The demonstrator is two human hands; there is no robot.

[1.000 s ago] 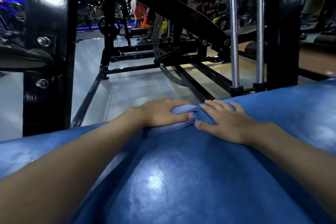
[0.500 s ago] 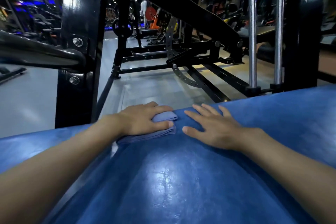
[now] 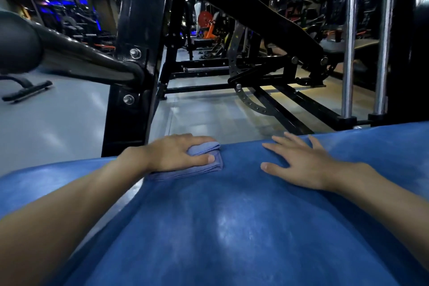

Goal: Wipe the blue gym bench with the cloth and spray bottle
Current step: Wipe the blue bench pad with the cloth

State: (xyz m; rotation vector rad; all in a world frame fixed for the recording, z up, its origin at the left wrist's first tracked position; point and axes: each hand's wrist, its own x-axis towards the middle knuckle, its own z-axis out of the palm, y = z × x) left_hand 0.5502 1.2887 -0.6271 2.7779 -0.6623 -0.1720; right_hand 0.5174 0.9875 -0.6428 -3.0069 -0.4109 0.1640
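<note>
The blue gym bench (image 3: 232, 227) fills the lower half of the head view, its padded surface shiny with pale streaks. A folded blue-grey cloth (image 3: 199, 170) lies near the bench's far edge. My left hand (image 3: 176, 152) grips it, fingers curled over the top and thumb along the near side, pressing it onto the pad. My right hand (image 3: 299, 165) rests flat on the bench to the right of the cloth, fingers spread, a clear gap between the two hands. No spray bottle is in view.
A black steel upright (image 3: 137, 53) with bolts stands just beyond the bench at left, with a thick black bar (image 3: 69, 58) jutting from it. Two chrome guide rods (image 3: 348, 42) rise at right. A black adjustable machine frame (image 3: 267, 104) sits on the grey floor ahead.
My left hand has slid the cloth leftward along the bench's far edge, widening the gap to my right hand, which stays flat on the pad.
</note>
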